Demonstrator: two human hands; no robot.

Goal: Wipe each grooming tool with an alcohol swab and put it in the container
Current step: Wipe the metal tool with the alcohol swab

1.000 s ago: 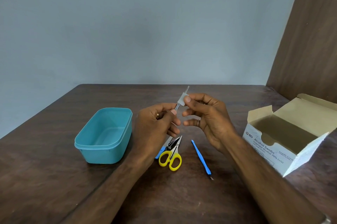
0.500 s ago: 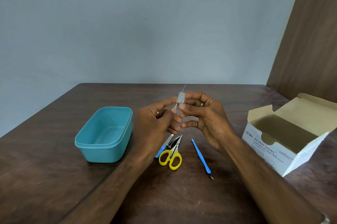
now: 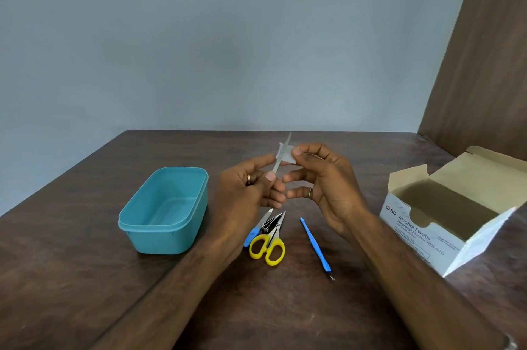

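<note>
My left hand (image 3: 251,190) pinches the lower end of a slim metal nail file (image 3: 281,157), which points up and away above the table. My right hand (image 3: 322,178) pinches a small white alcohol swab (image 3: 288,154) against the file's upper half. A teal plastic container (image 3: 162,210) stands open to the left of my hands, with nothing visible inside. Below my hands lie yellow-handled scissors (image 3: 269,244), a blue-handled tool (image 3: 256,230) partly under them, and a thin blue cuticle tool (image 3: 315,247).
An open cardboard box of alcohol swabs (image 3: 445,221) sits at the right of the brown wooden table (image 3: 85,278). A wooden panel (image 3: 484,64) rises at the back right, and a grey wall stands behind the table.
My right hand slid the swab down the file toward my left hand, then back up to its upper half. The swab now lies flatter and wider. The tools on the table have not moved.
</note>
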